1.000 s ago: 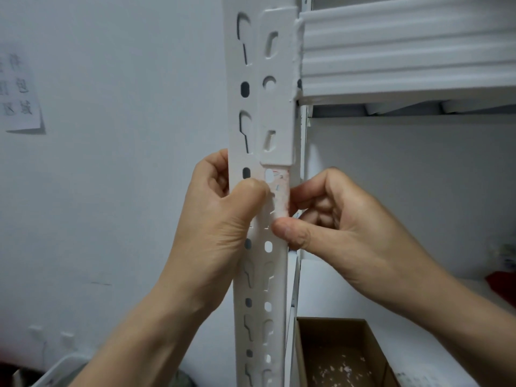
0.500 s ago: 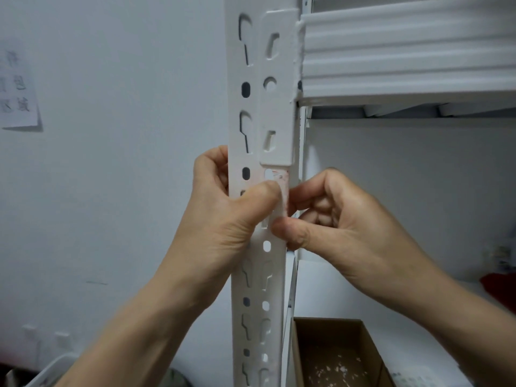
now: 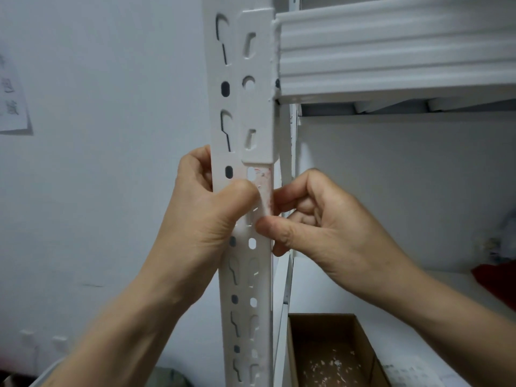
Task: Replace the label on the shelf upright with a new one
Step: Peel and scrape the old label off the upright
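Observation:
A white slotted shelf upright (image 3: 243, 275) runs top to bottom through the middle. On it, just under the beam bracket, sits a worn pinkish label remnant (image 3: 265, 185) with scraped patches. My left hand (image 3: 206, 219) wraps around the upright from the left, its thumb pressed on the label's left part. My right hand (image 3: 315, 224) is at the upright's right edge, thumb tip against the label's lower end, fingers curled behind the edge. Whether a peeled piece is pinched there I cannot tell.
A white shelf beam (image 3: 391, 51) joins the upright at top right. Below stands an open brown cardboard box (image 3: 329, 356) with white paper scraps inside. A paper notice (image 3: 11, 101) hangs on the left wall. Something red (image 3: 497, 277) lies on the lower shelf at right.
My left thumb has slid right and up onto the label. The right hand has stayed almost in place at the label's lower end.

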